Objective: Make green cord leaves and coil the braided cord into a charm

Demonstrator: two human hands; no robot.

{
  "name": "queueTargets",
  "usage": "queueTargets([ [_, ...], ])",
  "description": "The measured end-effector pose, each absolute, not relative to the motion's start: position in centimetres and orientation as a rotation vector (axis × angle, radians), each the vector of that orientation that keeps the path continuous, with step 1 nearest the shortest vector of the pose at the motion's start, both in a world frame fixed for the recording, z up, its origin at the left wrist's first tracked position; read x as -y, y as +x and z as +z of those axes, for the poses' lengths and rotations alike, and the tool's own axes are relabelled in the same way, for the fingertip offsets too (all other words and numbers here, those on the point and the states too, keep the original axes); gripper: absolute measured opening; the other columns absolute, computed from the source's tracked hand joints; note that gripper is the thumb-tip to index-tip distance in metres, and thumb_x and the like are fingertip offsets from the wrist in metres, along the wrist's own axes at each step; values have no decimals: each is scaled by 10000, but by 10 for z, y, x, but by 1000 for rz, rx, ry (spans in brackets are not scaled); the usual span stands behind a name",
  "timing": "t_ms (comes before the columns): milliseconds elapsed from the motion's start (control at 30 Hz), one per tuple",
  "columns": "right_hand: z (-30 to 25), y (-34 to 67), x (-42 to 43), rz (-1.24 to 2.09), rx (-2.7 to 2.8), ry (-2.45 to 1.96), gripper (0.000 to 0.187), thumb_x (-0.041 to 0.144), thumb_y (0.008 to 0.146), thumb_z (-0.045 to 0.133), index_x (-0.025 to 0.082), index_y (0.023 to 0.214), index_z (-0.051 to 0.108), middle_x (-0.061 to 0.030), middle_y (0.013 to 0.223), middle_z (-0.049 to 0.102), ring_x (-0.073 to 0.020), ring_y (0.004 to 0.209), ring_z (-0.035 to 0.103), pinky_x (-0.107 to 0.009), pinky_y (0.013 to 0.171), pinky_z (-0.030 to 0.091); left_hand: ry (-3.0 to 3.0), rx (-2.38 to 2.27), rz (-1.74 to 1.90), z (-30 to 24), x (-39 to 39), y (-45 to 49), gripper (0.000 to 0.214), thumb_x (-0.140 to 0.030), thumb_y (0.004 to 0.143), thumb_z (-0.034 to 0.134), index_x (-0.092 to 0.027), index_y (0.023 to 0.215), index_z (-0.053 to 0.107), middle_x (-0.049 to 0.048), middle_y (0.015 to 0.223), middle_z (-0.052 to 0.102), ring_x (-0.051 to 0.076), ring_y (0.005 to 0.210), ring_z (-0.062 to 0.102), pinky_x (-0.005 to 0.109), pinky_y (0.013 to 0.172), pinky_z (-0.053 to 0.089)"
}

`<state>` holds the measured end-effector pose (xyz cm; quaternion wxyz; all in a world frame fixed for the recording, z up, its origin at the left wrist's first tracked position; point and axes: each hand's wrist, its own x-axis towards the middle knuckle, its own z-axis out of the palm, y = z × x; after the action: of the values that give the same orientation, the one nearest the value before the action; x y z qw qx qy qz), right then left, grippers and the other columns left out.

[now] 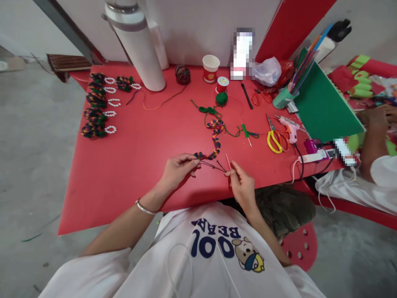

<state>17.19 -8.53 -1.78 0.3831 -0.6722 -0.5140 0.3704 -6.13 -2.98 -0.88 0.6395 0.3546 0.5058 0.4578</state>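
My left hand (183, 166) pinches the near end of a curly crocheted strip (216, 142) in dark green, orange and purple yarn. The strip winds away from my fingers over the red table. In my right hand (242, 182), the fingers close on a slim, needle-like rod (228, 160) whose tip points up and away; its exact kind is too small to tell. A dark yarn strand (212, 166) stretches between both hands. Beyond the strip lies a green crocheted piece (207, 110) with loose tails. To its right rests a green-handled crochet hook (246, 132).
Several finished yarn bundles with white bead loops (96, 99) line the left side. A tall white flask (139, 49), yarn ball (182, 74), paper cup (211, 68) and green yarn (221, 99) stand behind. Yellow-handled scissors (274, 140) and a pink glue gun (290, 129) lie right; a co-worker's arm (374, 136) is beyond.
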Motion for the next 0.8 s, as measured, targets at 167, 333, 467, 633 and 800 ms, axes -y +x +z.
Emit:
queueTargets([
  [167, -20, 171, 76, 890, 1265, -1747, 479, 401, 947, 579, 163, 1350, 683, -84, 926, 826, -207, 775, 753, -319, 727, 599, 739, -1165, 1171, -11, 26, -62, 367, -407, 671, 925, -131, 858, 770, 66, 742, 771, 133, 540, 655, 261, 507, 581],
  [333, -22, 173, 63, 711, 1369, -1790, 426, 409, 952, 587, 180, 1290, 710, -97, 937, 817, -212, 759, 736, -340, 755, 587, 701, -1201, 1223, -12, 21, -65, 376, -414, 663, 923, -137, 854, 755, 55, 729, 761, 114, 494, 617, 263, 504, 564],
  [467, -22, 183, 56, 477, 1529, -1803, 395, 416, 963, 580, 190, 1258, 716, -125, 1067, 783, -208, 800, 696, -353, 793, 578, 719, -1205, 1174, -11, 21, -66, 366, -405, 653, 919, -132, 832, 753, 62, 727, 755, 118, 506, 619, 263, 510, 558],
  [633, -8, 187, 48, 220, 1579, -1742, 410, 430, 984, 562, 163, 1256, 713, -182, 1175, 710, -245, 927, 674, -402, 866, 566, 818, -1220, 1091, -6, 23, -64, 297, -355, 649, 915, -146, 803, 769, 45, 690, 727, 121, 540, 609, 263, 537, 555],
  [800, 22, 153, 30, 497, 1806, -1632, 373, 479, 1048, 510, 221, 1062, 779, -107, 922, 748, -219, 793, 680, -345, 779, 519, 898, -1237, 1133, -7, 26, -61, 217, -355, 717, 871, -175, 811, 792, 60, 793, 741, 142, 633, 637, 264, 575, 538],
])
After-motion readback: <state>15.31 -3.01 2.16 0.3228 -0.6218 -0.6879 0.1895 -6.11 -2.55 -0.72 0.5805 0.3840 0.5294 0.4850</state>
